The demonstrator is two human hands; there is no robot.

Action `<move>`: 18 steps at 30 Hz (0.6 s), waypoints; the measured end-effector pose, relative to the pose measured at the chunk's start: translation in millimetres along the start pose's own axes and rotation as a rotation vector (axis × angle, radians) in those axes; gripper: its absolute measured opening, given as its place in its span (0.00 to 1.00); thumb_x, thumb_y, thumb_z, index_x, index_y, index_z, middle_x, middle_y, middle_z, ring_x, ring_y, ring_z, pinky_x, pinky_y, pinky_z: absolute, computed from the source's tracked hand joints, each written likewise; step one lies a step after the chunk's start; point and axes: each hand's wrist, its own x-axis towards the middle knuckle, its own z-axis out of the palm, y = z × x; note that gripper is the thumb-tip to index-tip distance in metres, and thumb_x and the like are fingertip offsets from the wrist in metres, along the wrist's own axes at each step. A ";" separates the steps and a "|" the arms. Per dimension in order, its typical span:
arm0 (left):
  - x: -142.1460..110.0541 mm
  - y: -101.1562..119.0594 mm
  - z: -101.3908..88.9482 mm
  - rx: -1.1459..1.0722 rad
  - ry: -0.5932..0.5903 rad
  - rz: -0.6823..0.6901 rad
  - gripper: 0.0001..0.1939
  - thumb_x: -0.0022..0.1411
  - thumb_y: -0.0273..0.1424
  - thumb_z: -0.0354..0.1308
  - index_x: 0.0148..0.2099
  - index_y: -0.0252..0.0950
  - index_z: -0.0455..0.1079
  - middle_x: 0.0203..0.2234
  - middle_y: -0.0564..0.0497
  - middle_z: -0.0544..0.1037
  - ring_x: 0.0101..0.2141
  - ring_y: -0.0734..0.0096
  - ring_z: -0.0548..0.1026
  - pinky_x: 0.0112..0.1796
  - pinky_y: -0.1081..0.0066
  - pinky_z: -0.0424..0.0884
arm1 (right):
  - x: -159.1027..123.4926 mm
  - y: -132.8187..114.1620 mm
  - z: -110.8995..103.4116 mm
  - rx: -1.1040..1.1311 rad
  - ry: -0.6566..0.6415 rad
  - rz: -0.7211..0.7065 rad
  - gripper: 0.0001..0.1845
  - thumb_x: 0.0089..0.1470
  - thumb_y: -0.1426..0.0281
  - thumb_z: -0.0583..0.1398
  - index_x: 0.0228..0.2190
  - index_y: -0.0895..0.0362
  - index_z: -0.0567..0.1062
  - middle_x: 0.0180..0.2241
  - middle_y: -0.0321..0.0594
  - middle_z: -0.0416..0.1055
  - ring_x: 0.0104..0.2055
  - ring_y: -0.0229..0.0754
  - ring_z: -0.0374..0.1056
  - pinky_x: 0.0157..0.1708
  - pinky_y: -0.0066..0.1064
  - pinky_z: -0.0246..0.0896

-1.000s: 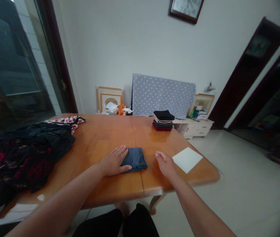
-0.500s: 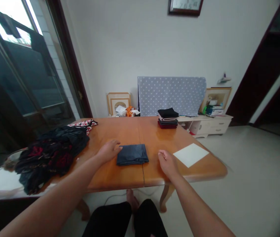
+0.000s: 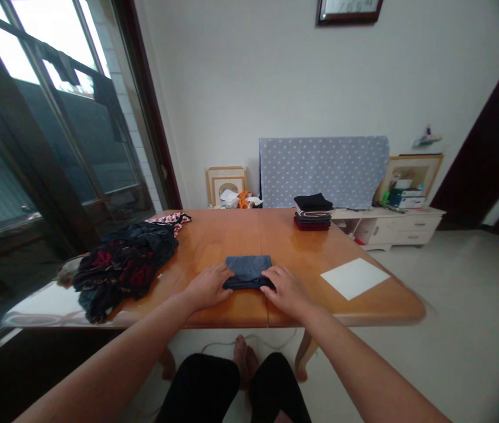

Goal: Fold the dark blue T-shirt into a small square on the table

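Note:
A folded dark blue garment (image 3: 248, 269) lies near the front edge of the wooden table, its near edge showing a darker band. My left hand (image 3: 209, 286) holds its left near corner, fingers curled over the cloth and thumb below. At the right near corner, my right hand (image 3: 285, 289) grips the cloth in the same way. Part of each corner is hidden under the fingers. Farther back to the right stands a neat stack of folded clothes (image 3: 313, 212), black on top and dark red at the bottom.
On the left sits a loose heap of dark clothes (image 3: 121, 267), with a red-and-white patterned piece (image 3: 172, 219) behind it. A white sheet (image 3: 355, 278) lies at the table's right. Beyond the table are a polka-dot cloth cover (image 3: 324, 170) and a low white cabinet (image 3: 401, 229).
My right hand has moved left from the bare tabletop to the garment and taken hold of it. My left hand has come down onto its near left corner. The view has turned slightly left.

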 end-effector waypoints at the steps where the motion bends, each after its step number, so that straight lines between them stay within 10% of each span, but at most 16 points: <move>1: 0.9 0.8 -0.5 0.005 -0.013 -0.002 0.19 0.58 0.33 0.59 0.52 0.40 0.72 0.47 0.45 0.74 0.50 0.57 0.72 0.53 0.62 0.67 | 2.6 -2.6 -1.0 -0.013 -0.010 -0.011 0.18 0.58 0.62 0.60 0.49 0.53 0.75 0.49 0.45 0.72 0.52 0.49 0.65 0.54 0.41 0.60; 8: -0.9 -7.1 1.7 -0.085 0.017 -0.046 0.15 0.60 0.38 0.58 0.49 0.41 0.74 0.46 0.46 0.76 0.48 0.59 0.73 0.49 0.64 0.67 | 16.6 -1.5 -4.7 0.048 0.015 0.017 0.14 0.59 0.61 0.60 0.44 0.53 0.78 0.44 0.43 0.75 0.48 0.46 0.68 0.50 0.37 0.62; 14: 6.8 -34.4 18.6 -0.214 0.072 -0.695 0.23 0.64 0.52 0.49 0.36 0.37 0.72 0.29 0.49 0.78 0.32 0.63 0.75 0.29 0.70 0.62 | 61.4 14.6 -2.5 0.108 -0.041 0.130 0.13 0.58 0.63 0.58 0.42 0.53 0.80 0.41 0.41 0.77 0.44 0.45 0.71 0.45 0.33 0.63; 18: 17.8 -38.9 22.7 -0.311 -0.015 -0.797 0.24 0.57 0.55 0.56 0.31 0.37 0.70 0.21 0.51 0.74 0.27 0.63 0.74 0.27 0.71 0.59 | 102.7 19.6 10.8 0.060 -0.188 0.144 0.15 0.54 0.64 0.60 0.42 0.55 0.79 0.42 0.43 0.78 0.43 0.45 0.72 0.42 0.31 0.62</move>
